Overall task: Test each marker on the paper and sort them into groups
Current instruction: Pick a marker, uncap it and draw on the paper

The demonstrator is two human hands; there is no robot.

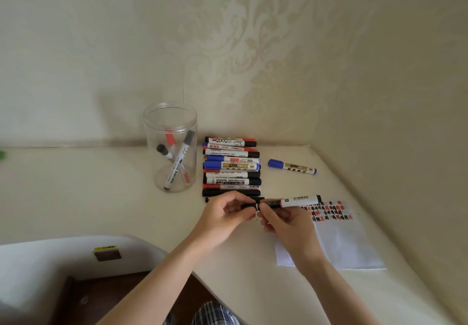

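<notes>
— Over the front of the counter (101,198), both hands are on one marker (298,201), held level just above the near end of the row of markers (231,170).

— Which step would you call it?

— Cap work, I'd say. The left hand (222,217) pinches the black cap (249,206), and the right hand (283,219) has its fingers curled round the barrel just beside it. Whether the cap is coming off or going on, I can't tell.

— And next?

— If it's coming off, a stroke on the paper (349,243), which lies right under the right wrist, already covered in black and red marks along its far edge. If it's going on, the marker needs a group: the row, the lone blue marker (292,167) off to the right, or the clear jar (171,147) with a few inside.

— Arms?

— Both forearms reach in from below, converging, wrists raised off the counter.
</notes>
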